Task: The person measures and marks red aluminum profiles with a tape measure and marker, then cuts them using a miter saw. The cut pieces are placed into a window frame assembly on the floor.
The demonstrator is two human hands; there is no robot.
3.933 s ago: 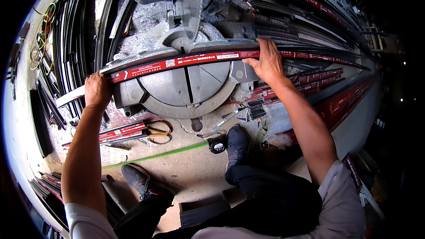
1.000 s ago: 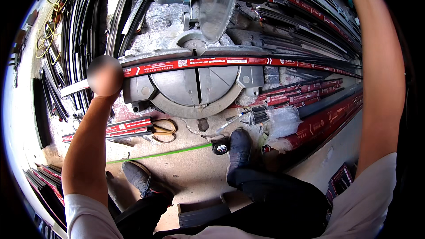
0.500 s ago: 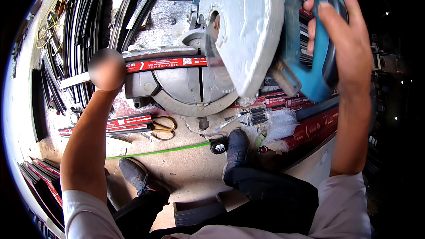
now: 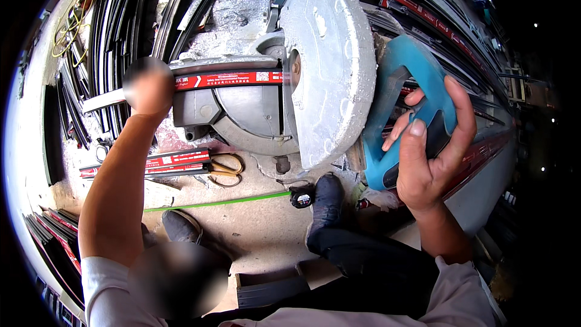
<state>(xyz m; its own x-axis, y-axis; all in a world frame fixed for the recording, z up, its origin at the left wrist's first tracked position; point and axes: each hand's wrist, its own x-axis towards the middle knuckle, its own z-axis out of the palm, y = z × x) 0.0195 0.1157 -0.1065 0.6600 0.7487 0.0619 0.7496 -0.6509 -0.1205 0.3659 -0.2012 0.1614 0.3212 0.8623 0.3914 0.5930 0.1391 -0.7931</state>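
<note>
A mitre saw stands before me, its pale, dust-caked blade guard low over the grey turntable. My right hand is wrapped round its teal loop handle, some fingertips showing through the loop. A long metal profile strip with a red printed label lies along the saw fence. My left hand is closed over that strip, left of the blade; a blur veils its fingers. Past this hand the strip's pale end sticks out. The strip's right part disappears behind the guard, which also hides the blade's cutting edge.
Bundles of dark profiles lie at the far left, more behind the saw at right. Yellow-handled scissors and red-labelled strips lie nearer. A tape measure, its green tape drawn out, is by my shoe.
My right hand has brought the saw head down, so handle and guard sit lower in view. The blade shown before is now covered. My left hand and the strip stay nearly in place.
</note>
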